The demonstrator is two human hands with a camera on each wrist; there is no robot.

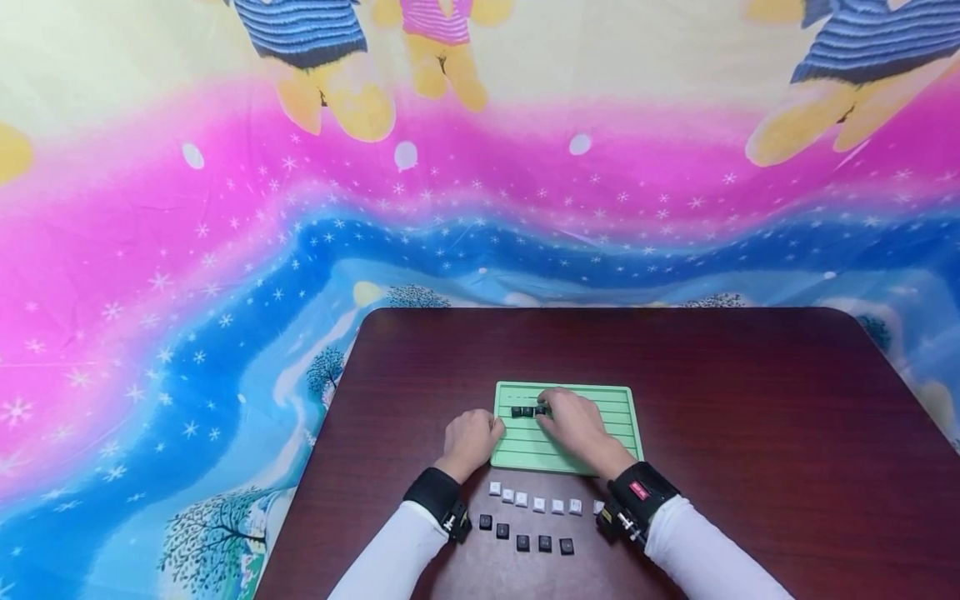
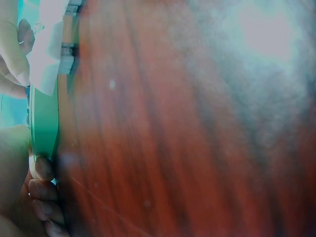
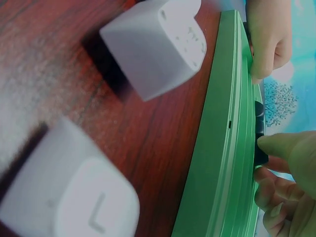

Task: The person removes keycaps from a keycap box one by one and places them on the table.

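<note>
A light green ridged tray (image 1: 525,456) lies on the table. My left hand (image 1: 469,438) holds its left edge, thumb at the rim; the left wrist view shows the fingers curled by the tray's corner. Over the upper middle of the tray, my right hand (image 1: 577,425) pinches a black keycap (image 3: 260,152) between thumb and fingers. That keycap stands at the right end of a short row of black keycaps (image 1: 522,412) on the tray. Its marking cannot be read.
In front of the tray runs a row of several white keycaps (image 1: 539,505), its right end partly hidden by the right wrist camera. Nearer me lie several black keycaps (image 1: 522,543). The dark wooden table (image 1: 750,417) reaches back to a printed cloth (image 1: 525,192).
</note>
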